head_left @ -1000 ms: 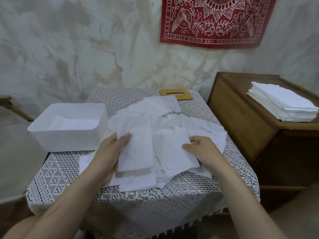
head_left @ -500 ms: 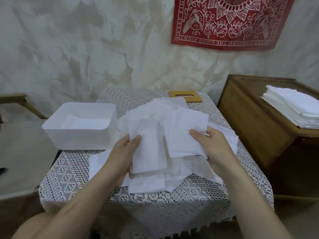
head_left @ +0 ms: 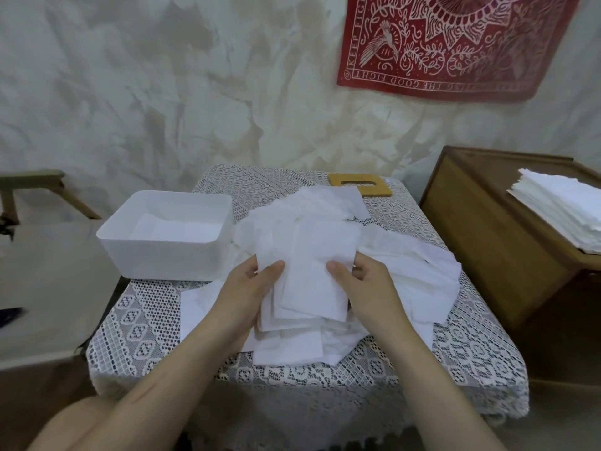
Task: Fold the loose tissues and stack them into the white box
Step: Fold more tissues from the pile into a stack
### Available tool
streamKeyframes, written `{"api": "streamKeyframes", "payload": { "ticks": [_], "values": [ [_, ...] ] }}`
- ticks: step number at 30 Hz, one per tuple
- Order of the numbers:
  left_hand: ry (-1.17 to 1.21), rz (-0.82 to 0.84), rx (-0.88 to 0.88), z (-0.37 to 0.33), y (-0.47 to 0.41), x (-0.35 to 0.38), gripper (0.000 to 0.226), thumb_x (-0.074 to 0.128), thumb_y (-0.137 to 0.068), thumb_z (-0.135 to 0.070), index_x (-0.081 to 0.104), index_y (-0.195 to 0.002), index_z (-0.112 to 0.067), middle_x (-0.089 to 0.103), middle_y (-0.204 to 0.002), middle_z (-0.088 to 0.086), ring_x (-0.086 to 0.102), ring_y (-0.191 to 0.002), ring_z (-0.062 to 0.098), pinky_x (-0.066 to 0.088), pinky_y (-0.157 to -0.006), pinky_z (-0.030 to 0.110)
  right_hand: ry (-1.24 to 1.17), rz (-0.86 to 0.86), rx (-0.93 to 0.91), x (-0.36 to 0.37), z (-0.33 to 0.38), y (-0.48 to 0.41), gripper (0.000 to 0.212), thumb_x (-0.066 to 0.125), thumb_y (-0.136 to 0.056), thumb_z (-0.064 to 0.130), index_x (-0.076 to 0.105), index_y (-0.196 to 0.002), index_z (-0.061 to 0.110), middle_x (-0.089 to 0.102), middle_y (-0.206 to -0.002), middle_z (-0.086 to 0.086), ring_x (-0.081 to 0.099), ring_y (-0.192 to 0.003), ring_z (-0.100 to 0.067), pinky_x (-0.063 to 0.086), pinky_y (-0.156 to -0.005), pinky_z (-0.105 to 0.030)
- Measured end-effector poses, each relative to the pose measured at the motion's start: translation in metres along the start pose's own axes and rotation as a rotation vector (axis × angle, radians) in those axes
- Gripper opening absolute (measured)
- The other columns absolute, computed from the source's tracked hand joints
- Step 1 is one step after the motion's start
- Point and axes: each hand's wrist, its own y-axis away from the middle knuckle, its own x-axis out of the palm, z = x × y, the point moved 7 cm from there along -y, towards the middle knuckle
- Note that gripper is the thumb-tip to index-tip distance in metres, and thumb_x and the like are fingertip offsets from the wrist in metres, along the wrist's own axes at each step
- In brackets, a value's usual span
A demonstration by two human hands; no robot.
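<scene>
White tissue point(head_left: 312, 288) pinched at both sides by my left hand point(head_left: 250, 288) and right hand point(head_left: 370, 284), above the loose tissues point(head_left: 419, 275). White box point(head_left: 162, 255) sits left.

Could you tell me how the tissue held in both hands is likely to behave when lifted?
The tissue will probably flop: the pile beneath it lies crumpled and draped. It looks thin, so likely very light, and may unfold unless the left hand and right hand both pinch it. Being so thin, it might tear if tugged.
</scene>
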Motion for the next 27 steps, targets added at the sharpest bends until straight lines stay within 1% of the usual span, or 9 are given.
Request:
{"api": "streamKeyframes", "payload": {
  "ticks": [3,5,8,11,15,19,21,24,27],
  "values": [
    [-0.005,0.008,-0.004,0.000,0.001,0.000,0.019,0.055,-0.105,-0.016,0.068,-0.116,-0.007,0.076,-0.074,-0.003,0.060,-0.044,0.003,0.043,-0.039,0.013,-0.046,0.012,0.003,-0.001,0.001,0.002,0.011,0.067,-0.097,0.012,0.077,-0.098,0.018,0.079,-0.087,0.004,0.075,-0.082,-0.011,0.055,-0.065,-0.028],
    [-0.006,0.021,-0.015,0.000,0.001,0.002,0.023,0.056,-0.105,-0.020,0.068,-0.121,-0.009,0.079,-0.089,0.002,0.070,-0.057,0.008,0.051,-0.048,0.018,-0.104,0.025,0.010,0.000,0.002,0.003,0.011,0.066,-0.098,0.009,0.076,-0.099,0.014,0.077,-0.077,0.006,0.071,-0.069,-0.004,0.048,-0.055,-0.017],
    [0.024,0.025,-0.037,-0.002,0.002,0.004,0.026,0.057,-0.104,-0.021,0.067,-0.125,-0.009,0.080,-0.106,0.008,0.078,-0.088,0.021,0.062,-0.079,0.036,-0.150,0.022,0.012,0.003,0.002,0.004,0.011,0.064,-0.098,0.006,0.074,-0.099,0.010,0.071,-0.063,0.011,0.063,-0.055,0.002,0.042,-0.048,-0.012],
    [0.026,0.041,-0.045,0.001,0.001,0.003,0.027,0.057,-0.104,-0.022,0.067,-0.127,-0.010,0.077,-0.118,0.011,0.073,-0.111,0.032,0.053,-0.103,0.056,-0.104,0.019,0.030,0.008,-0.001,0.005,0.009,0.066,-0.098,0.011,0.074,-0.097,0.012,0.067,-0.058,0.012,0.058,-0.049,0.002,0.041,-0.045,-0.016],
    [-0.005,0.024,-0.024,0.002,-0.001,-0.001,0.024,0.056,-0.105,-0.020,0.069,-0.124,-0.012,0.077,-0.117,0.010,0.074,-0.110,0.031,0.052,-0.104,0.057,0.010,0.010,0.027,0.003,-0.002,0.003,0.011,0.067,-0.097,0.018,0.073,-0.091,0.012,0.066,-0.062,0.007,0.055,-0.051,-0.007,0.042,-0.046,-0.024],
    [-0.021,-0.004,-0.017,0.004,-0.004,-0.004,0.023,0.056,-0.105,-0.020,0.069,-0.122,-0.014,0.078,-0.115,0.008,0.075,-0.107,0.030,0.053,-0.102,0.058,-0.038,-0.069,-0.023,-0.010,0.002,-0.001,0.033,0.066,-0.098,0.019,0.057,-0.095,-0.012,0.052,-0.068,-0.016,0.045,-0.051,-0.019,0.035,-0.048,-0.033],
    [-0.012,-0.020,-0.018,0.004,-0.004,-0.005,0.022,0.055,-0.106,-0.021,0.069,-0.122,-0.014,0.078,-0.114,0.008,0.075,-0.107,0.030,0.053,-0.103,0.058,-0.085,-0.076,-0.030,-0.013,0.002,-0.001,0.037,0.067,-0.098,0.017,0.052,-0.095,-0.017,0.047,-0.068,-0.017,0.040,-0.049,-0.020,0.031,-0.045,-0.031],
    [0.017,-0.018,-0.026,0.003,-0.003,-0.002,0.026,0.051,-0.108,-0.025,0.068,-0.124,-0.014,0.078,-0.115,0.008,0.074,-0.108,0.027,0.052,-0.105,0.054,-0.151,-0.023,-0.007,-0.010,0.002,-0.001,0.025,0.066,-0.098,0.014,0.062,-0.097,-0.011,0.049,-0.066,-0.014,0.039,-0.048,-0.017,0.029,-0.043,-0.023],
    [0.050,0.009,-0.030,0.001,-0.001,0.003,0.032,0.050,-0.108,-0.032,0.067,-0.127,-0.013,0.077,-0.119,0.008,0.073,-0.113,0.025,0.050,-0.108,0.051,-0.172,0.029,0.010,-0.004,0.002,0.001,0.011,0.065,-0.098,0.008,0.071,-0.090,0.004,0.057,-0.058,0.001,0.043,-0.044,-0.008,0.033,-0.044,-0.018]
  ]
}}
